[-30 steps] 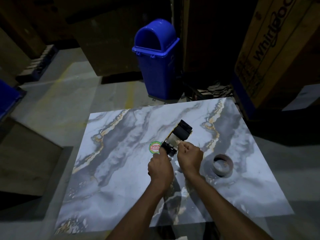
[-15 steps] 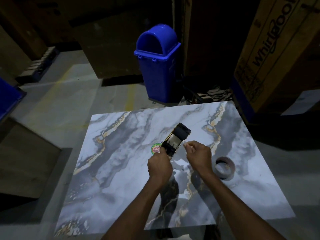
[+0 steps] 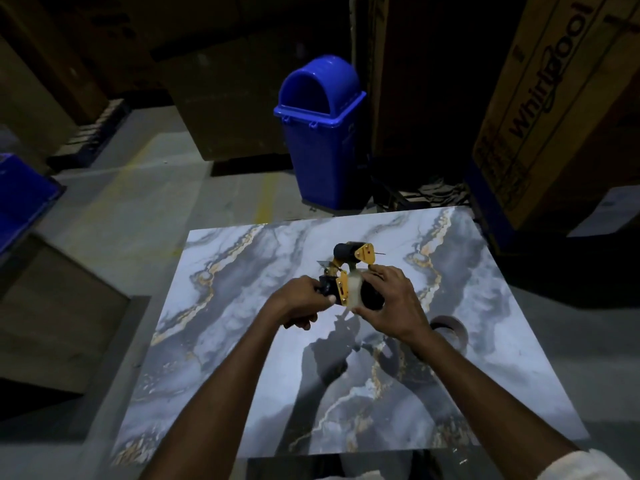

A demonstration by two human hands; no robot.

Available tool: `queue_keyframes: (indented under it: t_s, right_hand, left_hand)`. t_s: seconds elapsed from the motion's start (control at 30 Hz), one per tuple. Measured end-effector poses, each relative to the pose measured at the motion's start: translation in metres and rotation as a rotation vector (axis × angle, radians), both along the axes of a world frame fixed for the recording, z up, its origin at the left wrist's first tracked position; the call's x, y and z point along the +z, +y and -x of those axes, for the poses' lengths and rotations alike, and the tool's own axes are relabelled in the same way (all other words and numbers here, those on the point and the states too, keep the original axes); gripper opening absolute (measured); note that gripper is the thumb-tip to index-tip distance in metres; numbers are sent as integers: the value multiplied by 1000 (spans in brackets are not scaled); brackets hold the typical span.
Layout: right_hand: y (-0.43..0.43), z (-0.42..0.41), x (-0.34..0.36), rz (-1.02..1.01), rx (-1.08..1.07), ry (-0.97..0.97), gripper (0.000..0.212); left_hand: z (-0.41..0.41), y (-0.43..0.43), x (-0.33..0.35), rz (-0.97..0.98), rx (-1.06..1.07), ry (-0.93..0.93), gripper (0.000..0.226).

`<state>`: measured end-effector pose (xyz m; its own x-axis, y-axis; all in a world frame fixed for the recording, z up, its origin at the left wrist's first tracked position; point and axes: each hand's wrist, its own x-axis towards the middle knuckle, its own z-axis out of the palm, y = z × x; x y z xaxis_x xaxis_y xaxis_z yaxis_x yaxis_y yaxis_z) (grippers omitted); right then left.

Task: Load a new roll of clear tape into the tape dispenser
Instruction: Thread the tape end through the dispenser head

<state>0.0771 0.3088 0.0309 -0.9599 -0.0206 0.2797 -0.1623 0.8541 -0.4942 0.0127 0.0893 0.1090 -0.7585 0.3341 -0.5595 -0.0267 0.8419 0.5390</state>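
Hands share one load above the marble table [image 3: 242, 341]: left hand [image 3: 299, 303] wrapped around the tape dispenser [image 3: 346, 275] handle, right hand [image 3: 391, 303] cupping the clear tape roll [image 3: 355, 294] against its near side, long axis pointing away; an empty core [image 3: 450, 329] lies nearer the right.

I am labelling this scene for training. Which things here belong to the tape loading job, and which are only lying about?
Belong to the job:
- tape dispenser, held by left hand and right hand
- clear tape roll on the dispenser
- brown ring, perhaps a spent core

Lying about:
- blue dustbin
- Whirlpool carton
- marble-patterned table, work surface only
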Motion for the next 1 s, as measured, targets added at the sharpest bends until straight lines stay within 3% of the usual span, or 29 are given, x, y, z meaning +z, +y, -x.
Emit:
queue_keyframes:
  t_s: [0.13,0.3,0.4,0.5,0.63,0.73,0.8,0.9,1.0]
  right_hand:
    - [-2,-2,16,66,-14,23,71]
    - [4,-4,42,124,-33,-113,89]
    - [6,-6,55,125,-31,-157,89]
    - [6,-11,57,225,-62,-149,84]
    - [3,-19,52,420,-151,-109,70]
    - [-2,-24,50,537,-196,-153,62]
    - [-4,-26,50,589,-227,-186,60]
    - [-10,-27,53,583,-270,-216,55]
    - [-12,-30,58,443,-313,-184,51]
  left_hand:
    - [18,1,25,-37,-2,-168,34]
    - [35,-1,52,-26,-96,-332,45]
    - [40,0,68,61,-221,-321,40]
    - [42,11,84,225,-383,-91,42]
    - [32,36,100,571,-647,673,26]
    - [27,48,100,646,-709,1090,16]
    - [27,51,102,620,-692,1181,18]
    - [25,56,106,574,-695,1177,20]
    - [22,63,111,578,-718,1181,22]
